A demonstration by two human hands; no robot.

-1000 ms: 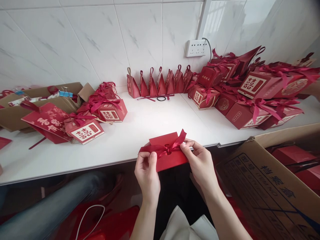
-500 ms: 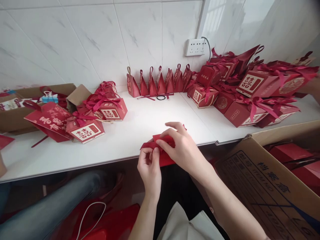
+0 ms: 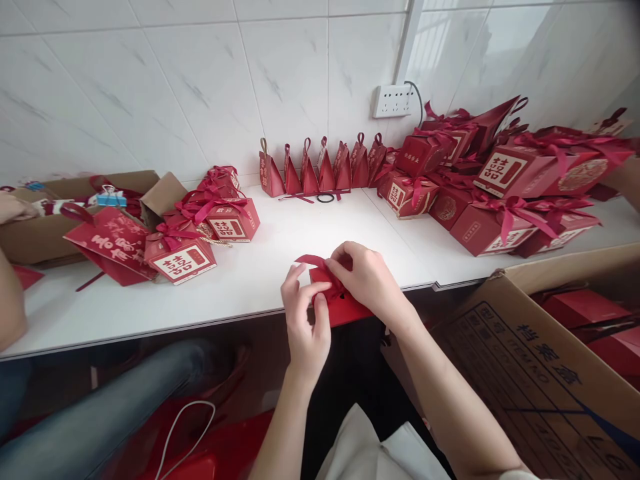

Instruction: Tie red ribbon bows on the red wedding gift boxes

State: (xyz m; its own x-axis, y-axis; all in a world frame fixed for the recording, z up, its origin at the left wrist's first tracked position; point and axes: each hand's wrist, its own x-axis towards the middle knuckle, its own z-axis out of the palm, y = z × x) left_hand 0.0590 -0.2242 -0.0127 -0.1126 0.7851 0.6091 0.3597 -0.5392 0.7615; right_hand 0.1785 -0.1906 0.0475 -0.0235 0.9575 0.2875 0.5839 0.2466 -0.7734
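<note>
At the front edge of the white counter [image 3: 260, 267] I hold a flat red paper box [image 3: 345, 308] with a dark red ribbon [image 3: 313, 263] across it. My left hand [image 3: 305, 320] pinches a loop of the ribbon between thumb and forefinger. My right hand [image 3: 367, 280] lies over the top of the box, fingers curled onto the ribbon knot. Much of the box is hidden under my right hand.
Finished red boxes with bows are piled at the right [image 3: 505, 193] and at the left [image 3: 180, 257]. A row of small red pouches [image 3: 325, 170] lines the tiled wall. An open cardboard carton [image 3: 545, 360] stands lower right. Another person's arm [image 3: 10, 307] and jeans-clad leg [image 3: 100, 413] are at the left.
My right hand crossed from the box's right end onto its top. The ribbon, first pulled out sideways, is now gathered into a loop in my left fingers. The box sits slightly higher.
</note>
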